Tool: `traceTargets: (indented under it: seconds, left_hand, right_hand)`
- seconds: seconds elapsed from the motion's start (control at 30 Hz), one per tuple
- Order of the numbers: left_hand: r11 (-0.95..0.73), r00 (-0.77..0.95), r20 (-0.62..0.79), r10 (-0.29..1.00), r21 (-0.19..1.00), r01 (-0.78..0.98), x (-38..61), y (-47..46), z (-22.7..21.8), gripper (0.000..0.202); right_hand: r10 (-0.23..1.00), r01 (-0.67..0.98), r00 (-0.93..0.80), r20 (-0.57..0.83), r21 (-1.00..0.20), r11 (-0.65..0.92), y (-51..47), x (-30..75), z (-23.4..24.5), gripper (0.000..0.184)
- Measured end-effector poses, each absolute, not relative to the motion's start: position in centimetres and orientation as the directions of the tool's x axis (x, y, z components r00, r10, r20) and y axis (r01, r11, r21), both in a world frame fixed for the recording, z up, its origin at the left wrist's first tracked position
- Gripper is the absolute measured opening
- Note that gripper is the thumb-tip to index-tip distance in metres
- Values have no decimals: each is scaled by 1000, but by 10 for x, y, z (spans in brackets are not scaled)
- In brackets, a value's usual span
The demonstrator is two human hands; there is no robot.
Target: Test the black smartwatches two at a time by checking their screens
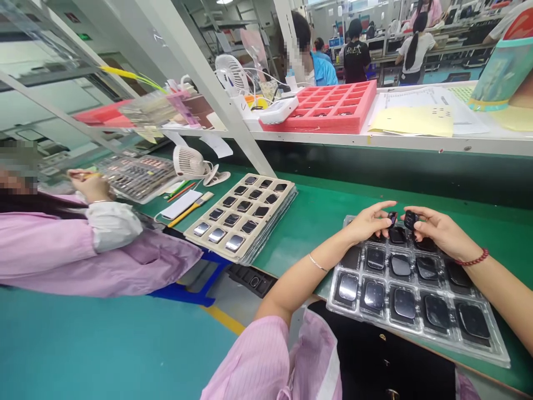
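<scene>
Hands: two, left hand (368,223), right hand (442,231)
Fingers: clamped, left piece (392,218), right piece (411,220), both black
Tray: one clear tray (416,336), five pockets per row
Room: green bench (310,222) open beside tray's left edge

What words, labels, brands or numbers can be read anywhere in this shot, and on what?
Nothing can be quoted; all the text is too small or blurred to read:
White sheet: printed lines, unreadable.
Yellow sheet: small marks, unreadable.
Black T-shirt: white print, blurred.
Green wall sign: too small.

Pink striped smock sleeve (245,355) with white band — thin silver bangle (317,262) on left wrist (328,249), red beaded bracelet (471,258) on right wrist (460,248) — black top (375,355).
</scene>
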State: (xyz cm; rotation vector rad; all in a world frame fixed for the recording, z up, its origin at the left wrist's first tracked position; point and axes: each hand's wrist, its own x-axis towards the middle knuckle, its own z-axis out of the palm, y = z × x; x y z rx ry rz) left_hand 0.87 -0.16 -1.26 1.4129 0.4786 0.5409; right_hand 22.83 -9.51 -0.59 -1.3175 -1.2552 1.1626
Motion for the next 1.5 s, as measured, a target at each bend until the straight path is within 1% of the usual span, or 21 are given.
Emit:
traceTargets:
  seconds: [0.17,0.4,0.53,0.8,0.97,1.13,1.23,1.33,1.43,1.5]
  left_hand:
    - [58,801,14,599,996,-61,9,-2,-13,79]
    - [52,804,6,595,998,-46,8,-2,-13,70]
    - [57,804,-9,595,998,-31,8,-3,-13,70]
    - [72,805,-36,593,997,-9,7,-4,-10,69]
    - [73,804,-22,594,997,-27,7,-5,-10,65]
    - [79,797,-50,602,997,3,6,-5,-11,65]
    - [73,786,-53,616,997,11,7,-6,-10,57]
    - [74,744,-60,665,997,15,10,-7,-9,45]
    - [74,713,-76,697,997,35,11,-8,-9,48]
    - [51,718,-75,692,997,54,10,-10,-9,51]
  right_hand:
    - [1000,186,2,-24,-982,-24,-96,228,-4,59]
    - [999,214,-18,-26,-977,-22,-96,225,-1,59]
    - [1000,230,-16,-12,-973,-8,-96,225,-1,58]
    - [999,205,-27,-34,-978,-28,-96,224,-3,58]
    - [1000,193,-27,-7,-981,-1,-95,224,-5,58]
    - [999,190,-44,2,-982,10,-95,225,-10,55]
    - [999,167,-45,-6,-986,1,-94,224,-10,55]
    - [999,147,-9,-35,-989,-33,-94,222,-7,56]
    - [999,156,9,-36,-987,-37,-94,220,-5,54]
    - [1000,173,-4,-31,-985,-30,-95,219,-5,49]
